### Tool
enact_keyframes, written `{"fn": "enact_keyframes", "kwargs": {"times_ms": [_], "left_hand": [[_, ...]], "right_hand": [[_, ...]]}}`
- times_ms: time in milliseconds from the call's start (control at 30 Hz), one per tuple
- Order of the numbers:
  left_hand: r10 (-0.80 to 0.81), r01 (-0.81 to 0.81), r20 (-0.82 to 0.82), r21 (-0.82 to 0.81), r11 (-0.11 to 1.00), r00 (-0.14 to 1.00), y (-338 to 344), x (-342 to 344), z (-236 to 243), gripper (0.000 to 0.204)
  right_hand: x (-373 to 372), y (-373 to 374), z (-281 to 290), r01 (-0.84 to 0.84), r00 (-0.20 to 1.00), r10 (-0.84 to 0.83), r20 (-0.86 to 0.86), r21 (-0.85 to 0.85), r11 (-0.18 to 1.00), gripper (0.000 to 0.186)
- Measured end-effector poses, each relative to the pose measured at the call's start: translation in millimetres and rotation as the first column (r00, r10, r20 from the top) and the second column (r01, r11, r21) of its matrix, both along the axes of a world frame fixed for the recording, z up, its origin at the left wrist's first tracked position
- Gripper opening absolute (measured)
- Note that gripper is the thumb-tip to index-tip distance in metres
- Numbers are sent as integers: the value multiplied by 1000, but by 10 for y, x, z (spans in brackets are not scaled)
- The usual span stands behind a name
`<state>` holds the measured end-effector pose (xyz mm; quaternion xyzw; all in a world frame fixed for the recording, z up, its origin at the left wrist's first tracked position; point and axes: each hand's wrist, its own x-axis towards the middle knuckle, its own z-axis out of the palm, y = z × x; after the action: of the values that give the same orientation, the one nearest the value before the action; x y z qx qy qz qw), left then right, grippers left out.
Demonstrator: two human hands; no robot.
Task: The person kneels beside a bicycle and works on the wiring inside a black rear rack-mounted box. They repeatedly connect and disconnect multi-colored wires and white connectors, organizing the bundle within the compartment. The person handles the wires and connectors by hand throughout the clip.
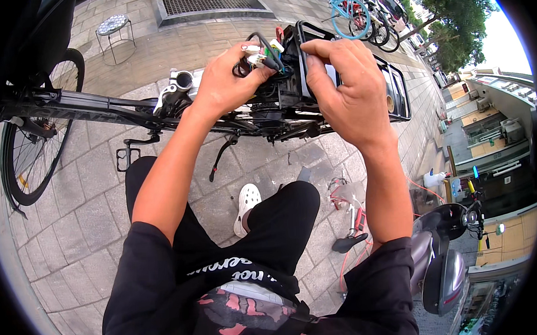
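while wires loop, the bicycle stretches leftward, front-first.

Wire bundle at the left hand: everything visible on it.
The wire bundle is a loose tangle of dark cables with whitish, plastic-looking connectors and a bit of green. One dark cable arches over the rest. The left hand grips it between thumb and fingers, above the black bicycle, just left of its rear rack. Whether the connectors are joined is too small to tell.
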<state>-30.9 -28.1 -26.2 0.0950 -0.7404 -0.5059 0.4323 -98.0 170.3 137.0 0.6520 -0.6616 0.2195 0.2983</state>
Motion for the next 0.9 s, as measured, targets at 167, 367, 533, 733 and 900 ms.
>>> {"fn": "enact_keyframes", "kwargs": {"times_ms": [167,367,533,733,900], "left_hand": [[-117,111,111,57,992,987,-2,-10,1,51],[-258,227,108,236,945,960,-188,33,186,49],[-418,395,68,225,891,906,-361,14,276,49],[-624,576,73,313,755,778,-559,108,223,85],[-335,316,82,184,931,938,-440,156,12,115]], "right_hand": [[-214,-467,205,-34,979,103,-174,357,933,44],[169,-528,-31,284,888,-7,-460,537,794,113],[158,-366,-501,387,826,-140,-546,369,845,131],[25,-556,-262,277,805,-51,-591,299,913,77],[-94,-774,126,283,878,-43,-476,443,851,69]]}}
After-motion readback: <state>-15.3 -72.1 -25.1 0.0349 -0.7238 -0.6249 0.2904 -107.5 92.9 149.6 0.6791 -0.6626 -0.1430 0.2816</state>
